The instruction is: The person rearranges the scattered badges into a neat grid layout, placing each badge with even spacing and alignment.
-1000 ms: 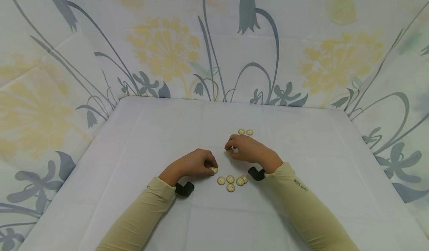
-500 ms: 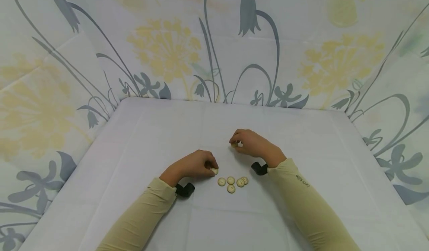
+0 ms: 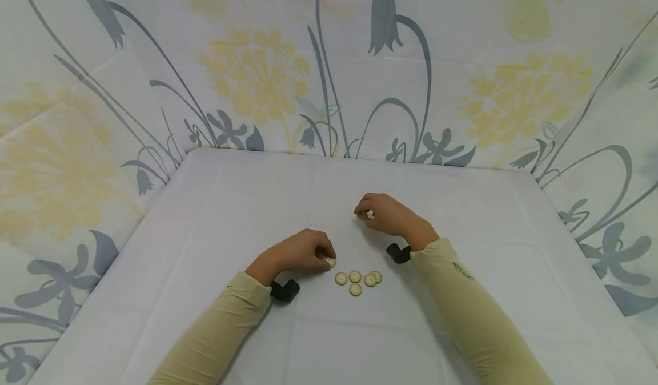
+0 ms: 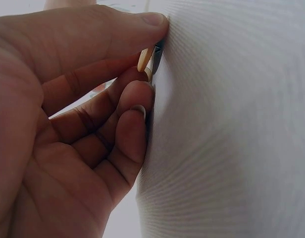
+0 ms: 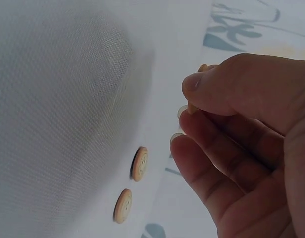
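Observation:
Beside the cluster of buttons, my left hand (image 3: 298, 252) pinches a round cream button (image 3: 330, 261). The left wrist view shows this button (image 4: 144, 59) edge-on between thumb and fingers, right at the white cloth. Farther back, my right hand (image 3: 393, 218) holds another button (image 3: 362, 216) between thumb and fingertips. Seen from the right wrist, the thumb covers most of that button (image 5: 192, 108), held over the cloth. Two more buttons, a nearer one (image 5: 122, 206) and a farther one (image 5: 139, 163), lie flat by the right hand; in the head view it hides them.
Several loose buttons (image 3: 355, 289) lie between the forearms, and at their right end one button (image 3: 370, 280) overlaps another. White cloth covers the table (image 3: 247, 191). A flower-patterned curtain (image 3: 339, 88) rises behind and at both sides. Each wrist carries a black camera mount (image 3: 398, 253).
My right hand has moved away from me and slightly right with its button, covering the two far buttons in the head view. The left hand has hardly moved.

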Demonstrator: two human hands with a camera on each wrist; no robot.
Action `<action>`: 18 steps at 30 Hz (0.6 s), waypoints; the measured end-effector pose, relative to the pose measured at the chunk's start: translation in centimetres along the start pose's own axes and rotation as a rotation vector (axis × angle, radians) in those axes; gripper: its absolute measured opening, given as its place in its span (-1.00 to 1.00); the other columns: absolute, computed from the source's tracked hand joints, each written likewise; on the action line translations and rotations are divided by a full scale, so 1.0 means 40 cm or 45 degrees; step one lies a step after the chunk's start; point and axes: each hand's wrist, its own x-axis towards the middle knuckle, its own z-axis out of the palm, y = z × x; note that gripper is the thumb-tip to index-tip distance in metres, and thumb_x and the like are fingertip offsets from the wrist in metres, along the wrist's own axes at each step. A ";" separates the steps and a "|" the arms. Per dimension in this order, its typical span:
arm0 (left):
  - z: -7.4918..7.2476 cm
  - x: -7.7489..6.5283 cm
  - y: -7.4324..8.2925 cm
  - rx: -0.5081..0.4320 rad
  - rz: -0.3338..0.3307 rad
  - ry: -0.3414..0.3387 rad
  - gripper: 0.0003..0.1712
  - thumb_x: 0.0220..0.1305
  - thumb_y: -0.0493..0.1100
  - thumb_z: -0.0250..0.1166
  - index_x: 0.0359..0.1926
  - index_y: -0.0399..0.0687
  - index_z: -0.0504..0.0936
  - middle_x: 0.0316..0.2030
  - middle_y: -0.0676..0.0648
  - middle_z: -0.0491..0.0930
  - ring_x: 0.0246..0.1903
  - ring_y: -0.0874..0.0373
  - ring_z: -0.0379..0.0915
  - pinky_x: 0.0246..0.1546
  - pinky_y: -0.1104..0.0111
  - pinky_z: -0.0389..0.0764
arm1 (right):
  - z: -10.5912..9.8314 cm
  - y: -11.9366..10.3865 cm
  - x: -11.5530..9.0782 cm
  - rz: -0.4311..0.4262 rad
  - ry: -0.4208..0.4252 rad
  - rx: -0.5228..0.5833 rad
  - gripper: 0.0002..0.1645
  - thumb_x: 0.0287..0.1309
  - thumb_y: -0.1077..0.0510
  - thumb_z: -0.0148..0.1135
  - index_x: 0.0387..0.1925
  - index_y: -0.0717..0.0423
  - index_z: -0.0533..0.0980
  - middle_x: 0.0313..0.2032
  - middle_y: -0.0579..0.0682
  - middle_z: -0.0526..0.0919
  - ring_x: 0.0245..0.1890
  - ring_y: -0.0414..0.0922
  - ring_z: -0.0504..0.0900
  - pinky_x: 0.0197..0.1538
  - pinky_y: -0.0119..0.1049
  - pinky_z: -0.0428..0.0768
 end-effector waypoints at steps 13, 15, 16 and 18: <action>-0.004 -0.002 0.006 0.005 -0.019 -0.009 -0.84 0.15 -0.16 0.40 -0.20 0.01 0.74 -0.31 0.12 0.59 -0.33 0.33 0.44 -0.26 0.47 0.50 | 0.010 0.037 0.029 0.051 0.028 0.031 -0.72 0.16 0.34 0.24 -0.08 0.16 0.65 -0.10 0.03 0.64 -0.09 -0.06 0.61 0.03 -0.16 0.56; -0.004 -0.002 0.005 0.003 -0.021 -0.011 -0.84 0.15 -0.16 0.40 -0.20 0.02 0.74 -0.30 0.12 0.60 -0.33 0.33 0.45 -0.25 0.47 0.50 | 0.011 0.043 0.031 0.067 0.039 0.033 -0.72 0.16 0.34 0.24 -0.08 0.16 0.65 -0.10 0.04 0.64 -0.09 -0.05 0.61 0.03 -0.15 0.56; -0.003 -0.001 0.003 0.006 -0.022 -0.012 -0.84 0.15 -0.15 0.40 -0.20 0.02 0.74 -0.30 0.12 0.60 -0.33 0.33 0.45 -0.25 0.46 0.50 | 0.011 0.046 0.032 0.078 0.042 0.035 -0.72 0.16 0.35 0.23 -0.08 0.16 0.65 -0.10 0.04 0.64 -0.08 -0.05 0.61 0.03 -0.15 0.56; -0.002 -0.001 0.001 0.014 -0.034 -0.014 -0.83 0.16 -0.14 0.40 -0.20 0.04 0.74 -0.30 0.13 0.60 -0.32 0.34 0.45 -0.24 0.48 0.50 | 0.012 0.051 0.035 0.097 0.046 0.039 -0.72 0.17 0.35 0.21 -0.07 0.16 0.65 -0.10 0.04 0.64 -0.08 -0.03 0.62 0.03 -0.14 0.56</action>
